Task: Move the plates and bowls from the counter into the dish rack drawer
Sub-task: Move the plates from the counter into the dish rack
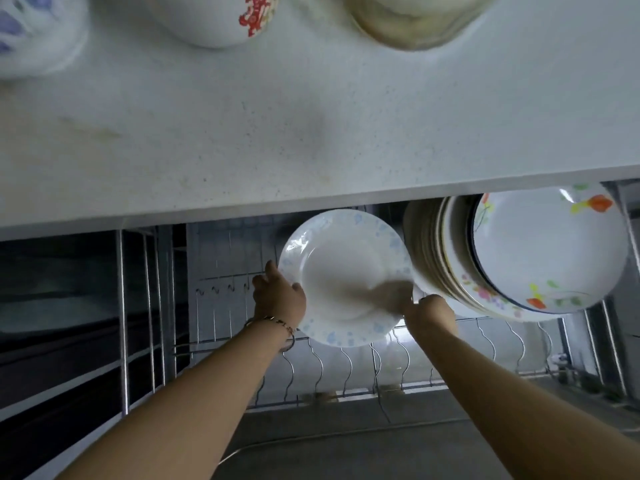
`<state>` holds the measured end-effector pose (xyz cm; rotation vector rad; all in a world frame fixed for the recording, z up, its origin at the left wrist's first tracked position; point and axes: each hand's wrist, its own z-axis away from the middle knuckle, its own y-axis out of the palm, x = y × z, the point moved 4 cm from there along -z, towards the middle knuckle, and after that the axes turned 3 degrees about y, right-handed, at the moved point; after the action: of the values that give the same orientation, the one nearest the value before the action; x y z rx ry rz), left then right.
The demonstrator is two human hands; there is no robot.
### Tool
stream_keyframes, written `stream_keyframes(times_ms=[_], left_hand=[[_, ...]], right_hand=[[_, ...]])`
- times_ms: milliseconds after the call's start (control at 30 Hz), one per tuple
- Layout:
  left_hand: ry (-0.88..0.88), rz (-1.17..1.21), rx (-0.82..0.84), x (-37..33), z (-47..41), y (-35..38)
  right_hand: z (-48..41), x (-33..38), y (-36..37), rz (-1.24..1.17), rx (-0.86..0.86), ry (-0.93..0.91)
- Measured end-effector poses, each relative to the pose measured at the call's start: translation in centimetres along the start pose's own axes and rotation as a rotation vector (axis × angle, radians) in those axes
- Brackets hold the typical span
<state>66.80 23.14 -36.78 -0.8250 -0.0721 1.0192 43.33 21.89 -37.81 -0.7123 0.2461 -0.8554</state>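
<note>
A white plate with pale blue flowers on its rim [343, 268] is held upright over the wire dish rack drawer [346, 368]. My left hand [277, 294] grips its left edge and my right hand [427, 311] grips its lower right edge. Just right of it, several plates [440, 258] stand on edge in the rack, the nearest one white with orange and yellow flowers [550, 251]. On the counter [277, 133] above, at the top of the view, stand a bowl with a red pattern [221, 19], a blue-patterned bowl [34, 32] and a beige stack of bowls [415, 19].
The counter's front edge [311, 202] overhangs the back of the drawer. Empty wire slots [221, 289] lie left of the held plate and more wavy wire dividers [502, 344] run along the front. A dark compartment [62, 323] with metal rails sits at far left.
</note>
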Motion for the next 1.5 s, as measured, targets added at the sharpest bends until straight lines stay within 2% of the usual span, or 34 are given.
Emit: stream_keyframes(times_ms=[67, 167, 267, 400, 500, 700, 933, 1067, 1267, 1500], left_hand=[[0.044, -0.072, 0.010, -1.0, 1.7, -1.0], [0.205, -0.181, 0.158, -3.9, 5.2, -2.1], [0.337, -0.261, 0.277, -8.3, 10.1, -2.8], [0.488, -0.360, 0.347, -15.7, 17.5, -2.7], [0.583, -0.387, 0.333, -21.7, 22.9, -1.4], [0.733, -0.375, 0.298, -33.5, 32.0, 5.0], [0.682, -0.165, 0.216, -45.4, 39.9, 12.9], [0.626, -0.087, 0.188, -49.9, 41.9, 14.5], [0.592, -0.074, 0.090, -56.4, 40.7, 12.7], [0.564, 0.029, -0.069, -63.5, 34.0, 7.3]], right_hand=[[1.1, -0.4, -1.3, 0.128, 0.113, -0.045], [3.5, -1.1, -4.5, 0.174, 0.261, -0.103], [6.7, -1.5, -9.4, 0.195, 0.308, -0.218], [9.8, -3.9, -18.0, 0.163, 0.259, -0.306], [10.8, -6.7, -25.1, 0.125, 0.188, -0.364], [9.5, -13.7, -40.1, 0.268, -0.035, -0.490], [5.3, -21.4, -54.9, 0.345, -0.177, -0.598], [3.6, -22.6, -60.6, 0.378, -0.184, -0.632], [0.4, -18.9, -66.6, 0.426, -0.192, -0.709], [-4.5, -9.6, -71.6, 0.395, -0.187, -0.776]])
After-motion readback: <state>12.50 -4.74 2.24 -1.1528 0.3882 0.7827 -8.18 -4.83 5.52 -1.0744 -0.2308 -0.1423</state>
